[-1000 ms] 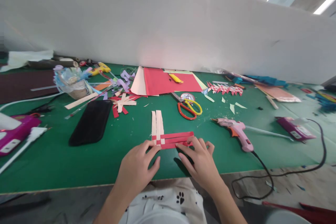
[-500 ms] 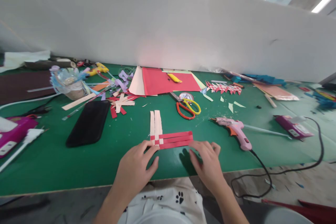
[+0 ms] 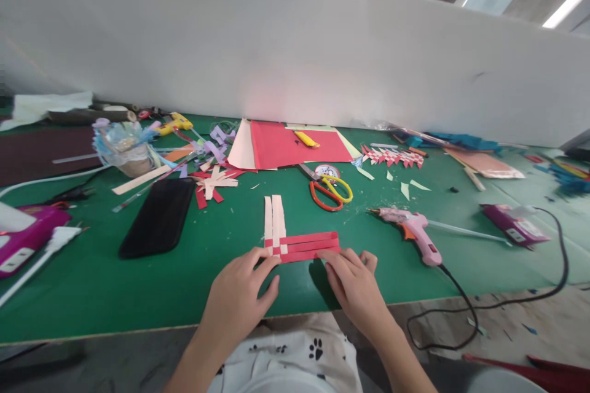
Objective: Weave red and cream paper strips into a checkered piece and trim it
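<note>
Red and pale pink paper strips (image 3: 310,246) lie woven at a right angle on the green tabletop. The pink strips (image 3: 278,218) point away from me, the red ones run to the right, and a small checkered corner shows where they cross. My left hand (image 3: 242,282) rests its fingertips on the near edge of that corner, thumb spread apart. My right hand (image 3: 353,279) touches the near red strip close to its right end with the index finger, its thumb apart and low. Some fingertips are hidden beneath the hands.
Beyond the strips lie scissors (image 3: 330,189) and a yellow cutter (image 3: 306,139) on red paper (image 3: 276,147). A pink glue gun (image 3: 412,227) with its cord is on the right, a black phone (image 3: 158,218) on the left. Paper scraps (image 3: 214,183) are piled behind the phone.
My right hand has moved left, from the red strips' right end onto the near strip. My left hand stays on the woven corner. The view has shifted slightly.
</note>
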The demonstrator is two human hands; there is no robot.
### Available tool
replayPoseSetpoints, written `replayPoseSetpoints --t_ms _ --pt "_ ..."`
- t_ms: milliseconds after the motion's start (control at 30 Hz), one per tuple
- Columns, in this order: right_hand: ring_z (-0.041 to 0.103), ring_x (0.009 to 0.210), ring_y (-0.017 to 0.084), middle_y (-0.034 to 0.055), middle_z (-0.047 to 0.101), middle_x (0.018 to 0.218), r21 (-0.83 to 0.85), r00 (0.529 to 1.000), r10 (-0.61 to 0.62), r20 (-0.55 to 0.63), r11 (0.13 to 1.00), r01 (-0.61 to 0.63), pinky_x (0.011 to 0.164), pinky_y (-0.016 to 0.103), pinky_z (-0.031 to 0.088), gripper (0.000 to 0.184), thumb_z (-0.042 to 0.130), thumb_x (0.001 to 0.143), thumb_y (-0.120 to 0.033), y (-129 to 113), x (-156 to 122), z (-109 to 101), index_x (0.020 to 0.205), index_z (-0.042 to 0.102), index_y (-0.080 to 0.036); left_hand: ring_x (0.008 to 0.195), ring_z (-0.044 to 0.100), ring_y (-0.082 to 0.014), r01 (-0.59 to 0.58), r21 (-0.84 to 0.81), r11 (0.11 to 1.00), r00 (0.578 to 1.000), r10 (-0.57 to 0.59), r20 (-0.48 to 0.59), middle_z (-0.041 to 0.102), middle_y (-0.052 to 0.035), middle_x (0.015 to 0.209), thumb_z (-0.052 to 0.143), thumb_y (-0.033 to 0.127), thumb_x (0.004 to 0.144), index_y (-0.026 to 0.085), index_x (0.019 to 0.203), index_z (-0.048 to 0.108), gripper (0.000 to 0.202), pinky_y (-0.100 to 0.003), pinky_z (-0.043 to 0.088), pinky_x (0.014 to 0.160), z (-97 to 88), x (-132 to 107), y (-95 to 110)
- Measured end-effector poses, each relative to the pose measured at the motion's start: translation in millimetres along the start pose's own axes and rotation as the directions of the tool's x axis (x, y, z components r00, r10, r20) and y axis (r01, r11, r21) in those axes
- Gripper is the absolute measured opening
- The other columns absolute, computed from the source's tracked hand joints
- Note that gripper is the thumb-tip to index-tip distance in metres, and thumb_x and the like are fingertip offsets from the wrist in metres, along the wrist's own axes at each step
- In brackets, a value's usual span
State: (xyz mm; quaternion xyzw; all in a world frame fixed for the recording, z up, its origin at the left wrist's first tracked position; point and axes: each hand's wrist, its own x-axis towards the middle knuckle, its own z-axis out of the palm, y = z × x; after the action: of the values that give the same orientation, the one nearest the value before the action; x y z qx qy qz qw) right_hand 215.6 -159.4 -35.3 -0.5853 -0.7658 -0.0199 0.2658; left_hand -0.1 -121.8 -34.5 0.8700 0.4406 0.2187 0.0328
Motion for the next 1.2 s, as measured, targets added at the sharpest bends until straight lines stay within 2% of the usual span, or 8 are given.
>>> replayPoseSetpoints --t_ms 200,300,433,567,733,900,1067,1200 --pt "0.055 0.076 0.014 0.0005 0.068 0.085 0.003 0.999 0.035 0.026 0.999 -0.035 0.074 0.031 0.024 0.024 0.035 0.091 -0.015 1 0 -1 0.097 0.057 -0.023 0.076 0.06 -0.0173 0.006 -0.004 1.0 1.0 -0.006 0.005 0.06 -0.0032 0.095 0.042 0.023 0.085 0.023 0.097 0.06 0.022 -0.027 0.046 0.062 -0.3 0 0" --pt "0.056 0.084 0.015 0.0027 0.066 0.097 0.002 0.995 0.102 -0.004 0.995 -0.102 0.075 0.031 0.025 0.02 0.038 0.091 -0.019 4 5 -4 0.103 0.054 -0.022 0.076 0.06 -0.0173 0.004 -0.014 1.0 1.0 -0.004 -0.001 0.061 -0.0034 0.094 0.041 0.022 0.084 0.023 0.096 0.061 0.023 -0.028 0.047 0.062 -1.2 1 1" --pt "0.055 0.098 0.019 0.0073 0.063 0.109 -0.096 0.988 0.15 -0.04 0.984 -0.153 0.083 0.036 0.024 0.023 0.039 0.09 -0.019 11 21 -5 0.11 0.05 -0.021 0.078 0.061 -0.0187 -0.025 0.004 1.0 0.999 0.025 -0.032 0.063 -0.0046 0.092 0.041 0.021 0.083 0.021 0.094 0.062 0.024 -0.029 0.049 0.065 -1.5 4 1" --pt "0.057 0.089 0.021 0.0064 0.065 0.096 -0.152 0.984 0.165 0.071 0.976 -0.153 0.083 0.04 0.023 0.03 0.041 0.086 -0.014 16 35 1 0.114 0.049 -0.021 0.081 0.061 -0.0195 -0.073 0.013 0.997 0.996 0.074 -0.052 0.064 -0.005 0.09 0.042 0.018 0.083 0.02 0.092 0.062 0.022 -0.032 0.049 0.071 -1.6 6 1" --pt "0.057 0.081 0.018 0.0011 0.064 0.084 -0.038 0.968 0.192 0.16 0.981 -0.188 0.073 0.033 0.024 0.031 0.041 0.082 -0.007 18 46 2 0.104 0.055 -0.024 0.081 0.06 -0.0199 -0.096 0.005 0.995 0.995 0.096 -0.042 0.064 -0.0054 0.087 0.042 0.016 0.083 0.019 0.089 0.062 0.022 -0.037 0.048 0.077 -2.3 10 1" --pt "0.056 0.081 0.017 0.0007 0.062 0.082 0.046 0.968 0.188 0.167 0.979 -0.199 0.076 0.034 0.024 0.03 0.041 0.081 -0.006 18 58 -4 0.099 0.058 -0.024 0.078 0.059 -0.0194 -0.072 0.007 0.997 0.997 0.072 -0.006 0.063 -0.0052 0.084 0.041 0.019 0.083 0.019 0.085 0.063 0.022 -0.034 0.048 0.072 -5.1 13 3" --pt "0.049 0.063 0.01 -0.0032 0.055 0.072 0.243 0.952 0.012 0.307 0.966 -0.09 0.079 0.034 0.03 0.022 0.041 0.084 -0.011 21 75 -16 0.095 0.057 -0.022 0.075 0.059 -0.0186 -0.086 0.025 0.996 0.995 0.084 0.055 0.064 -0.0033 0.081 0.043 0.019 0.083 0.02 0.083 0.062 0.019 -0.034 0.047 0.072 -10.9 18 2" --pt "0.047 0.067 0.01 -0.0024 0.049 0.075 0.532 0.935 -0.109 0.337 0.841 -0.094 0.068 0.025 0.039 0.022 0.043 0.083 -0.014 19 92 -25 0.101 0.053 -0.02 0.071 0.059 -0.0172 -0.103 0.056 0.993 0.993 0.1 0.064 0.064 -0.0015 0.076 0.045 0.021 0.082 0.02 0.077 0.06 0.016 -0.034 0.045 0.076 -15.3 23 1"
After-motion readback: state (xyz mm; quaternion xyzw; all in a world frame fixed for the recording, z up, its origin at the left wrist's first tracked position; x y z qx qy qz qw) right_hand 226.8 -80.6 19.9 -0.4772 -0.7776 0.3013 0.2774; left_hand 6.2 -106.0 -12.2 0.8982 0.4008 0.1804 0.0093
